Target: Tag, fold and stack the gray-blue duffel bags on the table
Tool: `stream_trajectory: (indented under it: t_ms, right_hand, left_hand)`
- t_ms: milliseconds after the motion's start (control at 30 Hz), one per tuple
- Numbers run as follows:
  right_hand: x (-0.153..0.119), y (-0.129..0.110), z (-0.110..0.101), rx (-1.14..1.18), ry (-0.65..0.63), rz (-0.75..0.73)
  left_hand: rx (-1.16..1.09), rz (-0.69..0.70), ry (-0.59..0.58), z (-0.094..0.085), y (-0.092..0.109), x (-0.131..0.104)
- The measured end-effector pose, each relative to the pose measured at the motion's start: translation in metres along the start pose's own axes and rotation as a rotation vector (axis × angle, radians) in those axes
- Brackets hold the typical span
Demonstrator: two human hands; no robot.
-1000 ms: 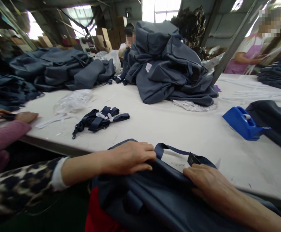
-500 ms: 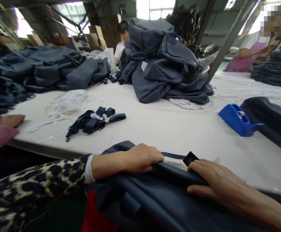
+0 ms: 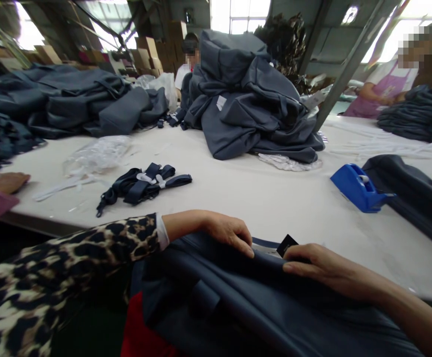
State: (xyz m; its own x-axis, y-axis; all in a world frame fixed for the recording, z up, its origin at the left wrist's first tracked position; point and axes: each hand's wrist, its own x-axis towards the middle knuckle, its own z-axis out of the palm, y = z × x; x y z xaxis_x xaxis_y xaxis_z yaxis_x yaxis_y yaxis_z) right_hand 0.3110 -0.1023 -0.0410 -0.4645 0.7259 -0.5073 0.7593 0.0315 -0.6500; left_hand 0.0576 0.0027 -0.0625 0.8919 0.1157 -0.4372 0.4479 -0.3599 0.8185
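A dark blue bag of smooth material hangs over the near table edge, its top edge running between my hands. My left hand grips that edge, thumb and fingers closed over the fabric. To its right, my right hand pinches the same edge. Just beyond the right fingertips stands a small black tag. The underside of the bag, and any fingers inside it, are hidden.
Dark straps lie on the white table, and a blue tape dispenser stands at right. Behind are a large bag pile and crumpled plastic. A co-worker's hand rests at the left edge.
My left hand's fingers have turned downward over the bag's edge, and its wrist has shifted right. My right hand has moved slightly left. The view has shifted a little.
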Motion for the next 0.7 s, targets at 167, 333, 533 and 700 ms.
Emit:
stream_trajectory:
  t_ms: [167, 333, 533, 700]
  right_hand:
    - [0.011, 0.003, 0.002, -0.099, -0.027, -0.006]
    - [0.005, 0.009, 0.027, -0.748, 0.486, -0.245]
    - [0.007, 0.022, 0.034, -0.921, 0.609, -0.403]
    - [-0.01, 0.017, 0.012, -0.727, 0.505, -0.25]
  left_hand:
    - [-0.05, -0.076, -0.002, 0.002, -0.002, 0.009]
    - [0.507, -0.045, 0.325, 0.013, 0.017, 0.001]
    - [0.629, 0.08, 0.27, 0.013, 0.025, 0.016]
    - [0.483, 0.002, 0.193, 0.008, 0.026, 0.036]
